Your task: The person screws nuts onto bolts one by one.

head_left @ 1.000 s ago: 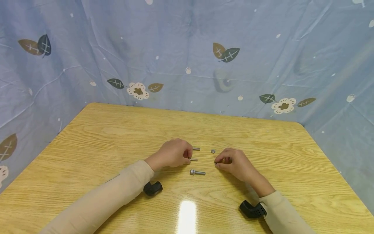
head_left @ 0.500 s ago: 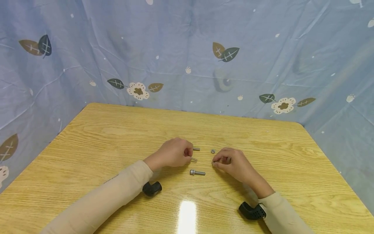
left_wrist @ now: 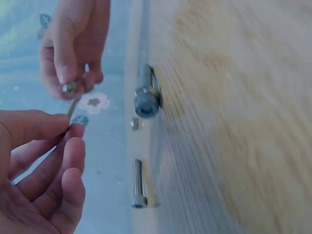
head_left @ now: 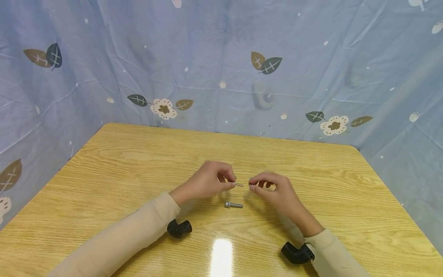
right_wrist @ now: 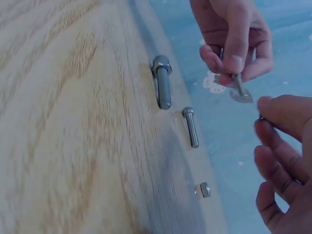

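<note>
Now the left hand has lifted its slim bolt from where it lay half a second ago and swung it toward the middle of the head view, while the right hand has moved left to meet it. The left fingers pinch the bolt near its head, leaving the shank bare; the right fingers pinch a small nut, best seen at upper left of the left wrist view. The gap has narrowed, and bolt tip and nut now face each other, apart in the head view. For the work, I judge the two parts brought together but not joined.

Unmoved below them lies a thick bolt with a nut around its shank, by the head. A second slim bolt and a loose nut rest right of centre in the right wrist view; the hands largely hide both from the head camera.

Beneath is a yellowish wood-grain surface, with a bright glare at lower centre. Behind it, across the upper frame, hangs a creased blue curtain printed with leaves and flowers.
</note>
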A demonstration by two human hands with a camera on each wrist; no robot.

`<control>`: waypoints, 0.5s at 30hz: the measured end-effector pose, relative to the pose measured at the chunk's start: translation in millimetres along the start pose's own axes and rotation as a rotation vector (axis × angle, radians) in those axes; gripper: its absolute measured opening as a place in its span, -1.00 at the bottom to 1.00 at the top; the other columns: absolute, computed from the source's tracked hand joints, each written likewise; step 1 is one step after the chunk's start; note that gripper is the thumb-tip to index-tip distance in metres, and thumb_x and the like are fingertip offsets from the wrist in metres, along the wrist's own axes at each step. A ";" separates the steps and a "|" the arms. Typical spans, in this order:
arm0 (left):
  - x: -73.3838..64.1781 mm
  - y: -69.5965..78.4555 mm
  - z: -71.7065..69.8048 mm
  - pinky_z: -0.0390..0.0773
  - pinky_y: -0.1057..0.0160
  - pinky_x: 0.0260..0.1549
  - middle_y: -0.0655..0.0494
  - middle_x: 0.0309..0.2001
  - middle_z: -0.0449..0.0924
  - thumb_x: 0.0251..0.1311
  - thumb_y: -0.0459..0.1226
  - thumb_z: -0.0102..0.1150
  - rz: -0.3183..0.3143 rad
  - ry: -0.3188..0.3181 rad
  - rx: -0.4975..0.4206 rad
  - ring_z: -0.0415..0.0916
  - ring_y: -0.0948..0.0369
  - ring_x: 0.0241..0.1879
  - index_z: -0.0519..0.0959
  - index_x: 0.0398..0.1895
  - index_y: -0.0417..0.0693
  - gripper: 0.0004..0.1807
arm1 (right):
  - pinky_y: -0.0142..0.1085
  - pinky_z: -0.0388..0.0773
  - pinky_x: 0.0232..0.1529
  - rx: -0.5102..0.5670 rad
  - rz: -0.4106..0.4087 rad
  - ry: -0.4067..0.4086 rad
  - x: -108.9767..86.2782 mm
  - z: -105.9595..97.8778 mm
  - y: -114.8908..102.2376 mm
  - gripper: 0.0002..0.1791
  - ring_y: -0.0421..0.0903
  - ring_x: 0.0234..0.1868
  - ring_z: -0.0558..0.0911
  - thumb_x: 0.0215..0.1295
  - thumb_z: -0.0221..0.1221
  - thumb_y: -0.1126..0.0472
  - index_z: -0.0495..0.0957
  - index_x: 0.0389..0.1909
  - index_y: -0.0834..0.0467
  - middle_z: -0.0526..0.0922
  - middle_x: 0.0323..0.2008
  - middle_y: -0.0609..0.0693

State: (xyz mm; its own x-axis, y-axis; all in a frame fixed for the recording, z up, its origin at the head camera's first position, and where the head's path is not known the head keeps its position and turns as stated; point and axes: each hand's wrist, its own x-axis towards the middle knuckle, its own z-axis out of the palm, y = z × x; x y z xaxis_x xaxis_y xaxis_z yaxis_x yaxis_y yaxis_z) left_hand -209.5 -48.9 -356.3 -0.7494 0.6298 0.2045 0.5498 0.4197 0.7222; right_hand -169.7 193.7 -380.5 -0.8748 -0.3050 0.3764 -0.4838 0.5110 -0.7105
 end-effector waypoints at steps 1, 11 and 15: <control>-0.4 0.9 0.0 0.59 0.36 -0.43 0.27 -0.40 0.68 0.17 -0.29 0.31 0.013 0.007 -0.021 0.56 0.34 -0.45 0.63 -0.42 0.09 -0.92 | -0.35 0.49 -0.22 0.014 -0.009 0.010 0.2 0.4 -0.4 -0.89 -0.27 -0.30 0.56 0.27 0.27 0.22 0.69 -0.21 0.10 0.71 -0.27 -0.14; -1.6 10.2 4.0 0.63 0.35 -0.43 0.24 -0.35 0.68 0.19 -0.23 0.31 0.068 0.100 -0.138 0.57 0.36 -0.47 0.67 -0.36 0.03 -0.97 | -0.42 0.49 -0.23 0.125 -0.059 0.078 3.1 0.0 -10.5 -0.84 -0.27 -0.30 0.56 0.24 0.26 0.35 0.70 -0.22 0.07 0.72 -0.30 -0.08; -1.1 12.1 6.6 0.63 0.35 -0.45 0.18 -0.34 0.68 0.19 -0.26 0.30 0.102 0.153 -0.154 0.58 0.38 -0.45 0.68 -0.35 -0.02 -0.96 | -0.41 0.48 -0.27 0.172 -0.062 0.089 3.6 -0.9 -12.3 -0.84 -0.24 -0.35 0.53 0.21 0.26 0.40 0.69 -0.23 0.13 0.69 -0.35 -0.13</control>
State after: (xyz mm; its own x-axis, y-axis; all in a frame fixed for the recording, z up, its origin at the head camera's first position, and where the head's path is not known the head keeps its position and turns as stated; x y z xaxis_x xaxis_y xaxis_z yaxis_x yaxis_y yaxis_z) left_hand -199.5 -40.2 -352.2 -0.7465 0.5524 0.3710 0.5716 0.2469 0.7825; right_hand -166.9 187.0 -369.9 -0.8461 -0.2551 0.4680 -0.5319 0.3462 -0.7728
